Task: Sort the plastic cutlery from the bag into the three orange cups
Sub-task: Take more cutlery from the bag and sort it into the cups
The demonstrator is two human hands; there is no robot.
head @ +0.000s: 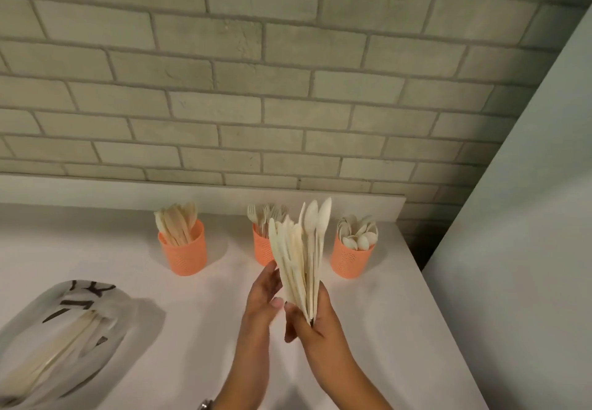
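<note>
Right hand [315,316] clamps the handle ends of a fanned cutlery bunch [299,249] above the counter, in front of the 3 orange cups [182,249]. Left hand [266,294] pinches 1 piece w/ fingertips. Light, stiff, slick – grip low, near the handles. More cutlery in the bag [64,339].

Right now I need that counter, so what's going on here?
A person is sorting plastic cutlery. Both hands, left and right, hold a fanned bundle of cutlery upright over the white counter. Three orange cups stand by the wall: the left cup has knives, the middle cup forks, the right cup spoons. The plastic bag still holds more.
</note>
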